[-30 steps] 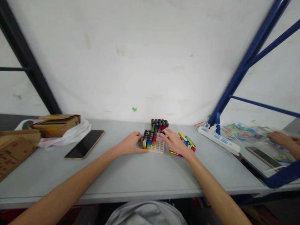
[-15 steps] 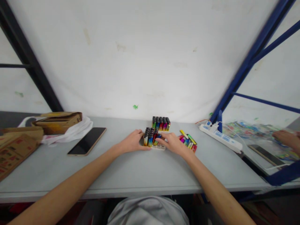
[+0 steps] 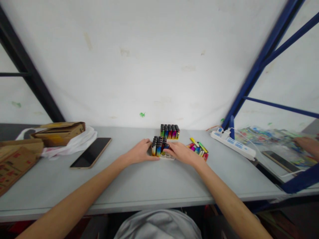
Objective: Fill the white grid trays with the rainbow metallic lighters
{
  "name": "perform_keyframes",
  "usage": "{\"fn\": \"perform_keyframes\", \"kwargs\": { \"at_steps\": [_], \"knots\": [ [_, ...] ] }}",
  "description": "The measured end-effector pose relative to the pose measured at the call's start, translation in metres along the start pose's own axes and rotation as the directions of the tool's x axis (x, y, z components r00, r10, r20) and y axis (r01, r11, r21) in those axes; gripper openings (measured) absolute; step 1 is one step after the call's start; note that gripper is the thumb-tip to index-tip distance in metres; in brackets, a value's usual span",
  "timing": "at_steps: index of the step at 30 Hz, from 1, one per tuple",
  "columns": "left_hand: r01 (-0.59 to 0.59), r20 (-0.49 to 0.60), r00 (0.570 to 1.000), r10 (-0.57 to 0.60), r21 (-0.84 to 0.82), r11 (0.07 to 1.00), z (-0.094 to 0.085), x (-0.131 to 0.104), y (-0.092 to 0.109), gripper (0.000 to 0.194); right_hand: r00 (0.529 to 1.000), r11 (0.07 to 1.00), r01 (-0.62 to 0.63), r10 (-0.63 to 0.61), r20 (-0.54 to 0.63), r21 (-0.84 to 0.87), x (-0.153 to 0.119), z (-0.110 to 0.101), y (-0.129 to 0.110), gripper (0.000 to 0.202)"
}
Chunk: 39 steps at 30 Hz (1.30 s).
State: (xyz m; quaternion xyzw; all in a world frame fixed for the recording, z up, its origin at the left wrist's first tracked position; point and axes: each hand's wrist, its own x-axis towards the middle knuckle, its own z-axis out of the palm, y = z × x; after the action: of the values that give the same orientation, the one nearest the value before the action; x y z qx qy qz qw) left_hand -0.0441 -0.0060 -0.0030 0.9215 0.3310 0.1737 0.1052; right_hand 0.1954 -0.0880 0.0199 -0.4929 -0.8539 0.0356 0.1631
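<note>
A white slotted tray sits mid-table with several colourful lighters standing in its left rows. My left hand rests against the tray's left side, holding it. My right hand lies over the tray's right part, fingers closed on a blue lighter beside the standing rows. A second full block of lighters stands just behind. Loose lighters lie in a heap to the right of my right hand.
A phone lies face-up at the left, beside cardboard boxes and a white plastic bag. A white power strip lies at the right by a blue frame post. Another person's hand is at the far right.
My right hand has moved left from the loose heap side onto the tray, bringing a blue lighter to the standing rows. My left hand stays at the tray.
</note>
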Motion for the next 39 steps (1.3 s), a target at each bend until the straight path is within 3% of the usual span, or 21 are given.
{"fn": "perform_keyframes", "kwargs": {
  "at_steps": [4,15,22,25,28,33,36,39],
  "knots": [
    [0.012,0.002,1.0,-0.012,0.004,1.0,-0.001,0.0,0.001,0.071,0.999,0.999,0.031,-0.031,0.036,-0.019,-0.003,-0.006,-0.001,0.03],
    [-0.012,0.0,1.0,0.012,0.012,1.0,0.001,0.002,-0.001,0.065,0.992,0.993,-0.044,0.056,0.112,-0.106,-0.004,-0.017,-0.004,0.035],
    [-0.023,-0.01,1.0,0.023,0.004,1.0,0.001,0.002,0.0,0.063,0.986,0.981,-0.127,0.14,0.087,-0.147,0.007,-0.002,-0.009,0.035],
    [-0.019,-0.001,1.0,0.019,0.006,1.0,0.0,0.002,0.0,0.063,0.99,0.993,-0.094,0.102,0.102,-0.074,0.004,-0.001,-0.005,0.038],
    [-0.022,-0.005,1.0,0.022,-0.004,1.0,0.0,0.003,-0.001,0.064,0.995,0.998,-0.062,0.059,0.081,0.032,-0.005,-0.011,0.009,0.041],
    [-0.018,0.0,1.0,0.018,-0.004,1.0,0.001,0.002,-0.002,0.066,0.964,0.969,-0.245,0.245,-0.107,0.013,-0.026,-0.035,0.055,0.032],
    [-0.012,-0.007,1.0,0.012,-0.003,1.0,0.001,0.002,-0.002,0.066,0.959,0.964,-0.265,0.263,-0.108,-0.008,-0.04,-0.045,0.084,0.02],
    [-0.011,-0.005,1.0,0.011,-0.014,1.0,0.0,0.001,-0.002,0.067,0.961,0.963,-0.266,0.268,-0.063,0.039,-0.051,-0.048,0.102,0.024]
  ]
}}
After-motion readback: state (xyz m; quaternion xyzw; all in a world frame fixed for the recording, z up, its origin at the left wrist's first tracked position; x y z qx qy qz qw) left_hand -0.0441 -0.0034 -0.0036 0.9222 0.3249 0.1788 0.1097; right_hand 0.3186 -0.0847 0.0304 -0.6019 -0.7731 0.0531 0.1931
